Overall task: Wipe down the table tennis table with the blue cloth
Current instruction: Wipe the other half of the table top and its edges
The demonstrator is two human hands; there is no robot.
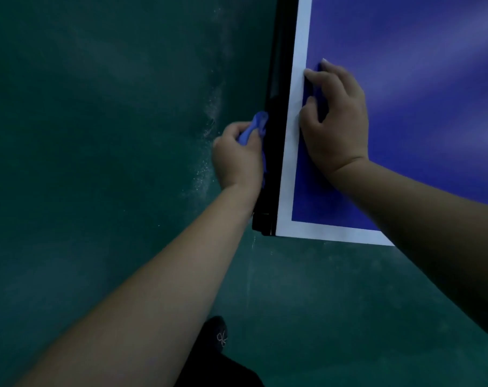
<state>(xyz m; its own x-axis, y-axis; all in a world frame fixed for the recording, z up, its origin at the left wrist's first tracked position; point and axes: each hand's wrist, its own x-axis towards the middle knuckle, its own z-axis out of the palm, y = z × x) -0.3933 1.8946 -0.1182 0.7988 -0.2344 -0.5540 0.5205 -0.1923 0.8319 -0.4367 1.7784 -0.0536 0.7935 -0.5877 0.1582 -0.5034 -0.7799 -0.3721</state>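
The left hand (237, 152) has its fingers curled round the blue cloth (255, 127), a bunched grip with folds of cloth showing above the knuckles and a strip trailing down along the far side of the palm. The cloth is pressed against the black side edge (273, 113) of the table tennis table, just left of the white border line (291, 135), near the corner closest to the person.

The right hand (336, 115) lies on the blue tabletop (405, 121) beside that border, its fingers bent and their tips touching the surface at the white line. It seems to brace the table; something dark sits under the fingers, but whether that is shadow or an object held cannot be told, so this grip stays uncertain.

Below, the green floor (97, 135) carries a scatter of pale specks left of the table's edge, and a dark shoe (217, 333) with a light lace shows at the bottom.

As for progress, the work in hand looks like wiping the side rim rather than the playing surface. The visible top is evenly blue with soft light streaks and no obvious dirt, which may mean it is already wiped, though that cannot be confirmed from here. Only one corner shows, so the remaining edges and the rest of the top cannot be judged.
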